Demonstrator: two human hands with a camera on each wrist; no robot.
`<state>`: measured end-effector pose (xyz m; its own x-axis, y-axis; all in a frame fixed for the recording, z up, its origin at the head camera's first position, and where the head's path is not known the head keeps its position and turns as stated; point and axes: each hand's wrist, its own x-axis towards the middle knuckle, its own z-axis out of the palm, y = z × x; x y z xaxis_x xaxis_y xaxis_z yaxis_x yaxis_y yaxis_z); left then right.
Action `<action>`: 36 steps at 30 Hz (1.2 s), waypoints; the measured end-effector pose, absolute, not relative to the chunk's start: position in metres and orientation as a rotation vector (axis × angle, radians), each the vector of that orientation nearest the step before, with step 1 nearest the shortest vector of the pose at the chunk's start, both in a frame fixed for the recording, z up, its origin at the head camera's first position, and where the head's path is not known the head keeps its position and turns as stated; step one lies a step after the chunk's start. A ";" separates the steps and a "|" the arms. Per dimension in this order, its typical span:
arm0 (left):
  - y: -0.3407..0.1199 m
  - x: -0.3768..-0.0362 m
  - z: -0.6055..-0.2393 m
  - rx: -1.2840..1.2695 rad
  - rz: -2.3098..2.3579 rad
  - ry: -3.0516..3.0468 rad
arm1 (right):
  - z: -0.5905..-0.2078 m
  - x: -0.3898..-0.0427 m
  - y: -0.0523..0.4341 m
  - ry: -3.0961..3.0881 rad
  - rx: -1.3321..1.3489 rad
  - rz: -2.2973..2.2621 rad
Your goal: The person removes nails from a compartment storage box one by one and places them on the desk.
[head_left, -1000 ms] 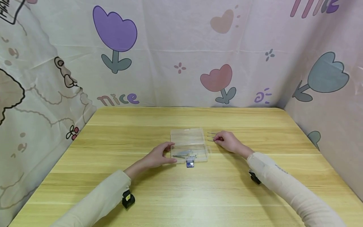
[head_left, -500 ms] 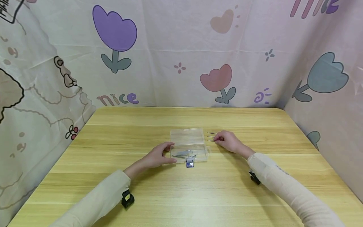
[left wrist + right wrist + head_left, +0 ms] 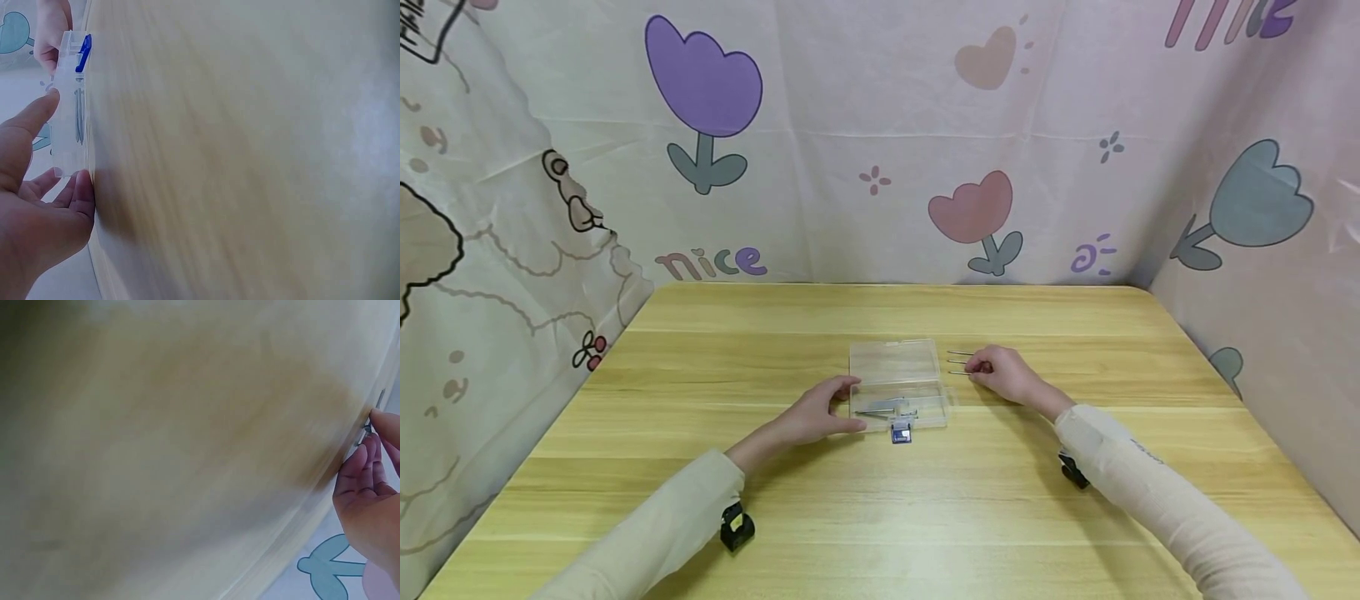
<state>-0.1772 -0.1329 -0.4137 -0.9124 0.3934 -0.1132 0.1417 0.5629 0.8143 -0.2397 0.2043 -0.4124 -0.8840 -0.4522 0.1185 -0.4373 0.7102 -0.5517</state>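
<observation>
A clear plastic box [image 3: 936, 408] lies on the table with its lid [image 3: 893, 362] folded back behind it. Inside are several thin metal rods [image 3: 874, 412], and a blue latch [image 3: 901, 434] hangs at the front. My left hand [image 3: 815, 410] holds the box's left end, thumb at the front corner and fingers at the back. To the right of the box, thin metal rods [image 3: 957, 352] lie side by side, tips pointing left. My right hand [image 3: 1006, 372] pinches the nearest rod [image 3: 958, 372] between thumb and fingertips; its far end is hidden by the fingers.
The wooden table [image 3: 895, 517] runs back to a printed cloth [image 3: 842, 100] that hangs behind and at both sides. Black wrist cameras sit under the left sleeve [image 3: 655, 521] and the right sleeve [image 3: 1157, 483].
</observation>
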 end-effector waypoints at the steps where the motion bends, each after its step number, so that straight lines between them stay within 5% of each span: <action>1: -0.133 -0.177 -0.414 0.443 1.276 2.515 | -0.412 -0.239 0.204 2.880 -0.744 -0.923; 14: -0.133 -0.177 -0.413 0.443 1.278 2.510 | -0.398 -0.231 0.190 2.847 -0.754 -1.047; 36: -0.132 -0.177 -0.413 0.443 1.253 2.528 | -0.370 -0.225 0.141 2.684 -1.187 -0.697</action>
